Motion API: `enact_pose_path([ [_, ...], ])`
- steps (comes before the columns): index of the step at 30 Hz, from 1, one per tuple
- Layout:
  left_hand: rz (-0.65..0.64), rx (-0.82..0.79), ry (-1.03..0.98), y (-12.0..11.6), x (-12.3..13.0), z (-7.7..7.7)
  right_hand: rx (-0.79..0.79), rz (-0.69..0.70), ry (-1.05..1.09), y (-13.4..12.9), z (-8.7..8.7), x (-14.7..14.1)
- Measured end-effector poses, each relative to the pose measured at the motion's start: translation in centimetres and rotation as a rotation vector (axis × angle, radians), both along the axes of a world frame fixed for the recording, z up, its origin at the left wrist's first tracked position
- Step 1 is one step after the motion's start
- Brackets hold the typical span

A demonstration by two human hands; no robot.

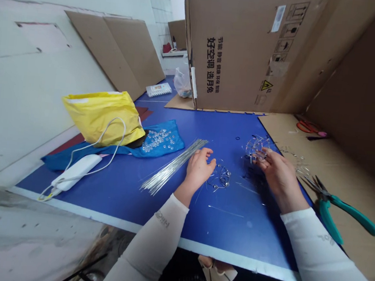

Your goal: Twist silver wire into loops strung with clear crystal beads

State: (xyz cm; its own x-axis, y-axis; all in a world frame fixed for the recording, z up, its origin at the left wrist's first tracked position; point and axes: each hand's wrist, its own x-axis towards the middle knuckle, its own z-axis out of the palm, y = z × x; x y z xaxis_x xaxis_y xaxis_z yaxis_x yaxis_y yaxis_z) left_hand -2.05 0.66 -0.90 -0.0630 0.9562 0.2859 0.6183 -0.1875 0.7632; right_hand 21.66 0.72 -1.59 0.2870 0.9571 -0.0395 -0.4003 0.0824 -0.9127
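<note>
The left hand [199, 170] lies half open, fingers loosely curled and holding nothing, just beside a small open frame of thin bent wire [219, 177] set with a few clear beads. The right hand [278, 178] is curved, its fingertips [261, 158] against a denser, rounded wire-and-bead cluster [256, 148]; whether it grips this, I cannot tell. Both lie on a glossy blue surface [232, 228]. Left of the left hand fans one bundle of straight silver rods [172, 165]. Farther left, many faceted clear beads [156, 139] lie on a crumpled blue cloth [170, 141], near one yellow plastic bag [103, 117]. Right of the right hand, on brown cardboard [338, 256], rest one pair of green-handled pliers [333, 212] and more tangled wire pieces [296, 162].
</note>
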Motion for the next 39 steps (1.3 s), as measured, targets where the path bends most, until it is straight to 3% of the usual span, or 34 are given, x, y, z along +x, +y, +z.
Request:
enact_pose_path([
  [3, -0.029, 0.015, 0.029, 0.0, 0.0, -0.2, -0.006, 0.088, 0.027, -0.2, 0.3, -0.1],
  [7, -0.099, 0.053, -0.096, 0.0, 0.4, -0.2, -0.029, 0.183, 0.084, -0.6, 0.9, -0.6],
  [14, -0.264, 0.185, -0.299, -1.3, 1.4, 1.4, 0.018, 0.3, 0.034, -2.5, 2.1, -2.9],
  [22, -0.351, 0.256, -0.08, -2.3, 1.8, 1.7, 0.101, 0.336, -0.04, -3.7, 2.1, -4.1],
  [33, -0.234, 0.339, -0.18, -2.4, 2.1, 1.5, 0.115, 0.35, -0.081, -4.2, 2.8, -4.1],
  [39, -0.229, 0.297, -0.375, -2.5, 2.4, 1.5, 0.191, 0.298, -0.128, -4.1, 2.9, -3.7],
])
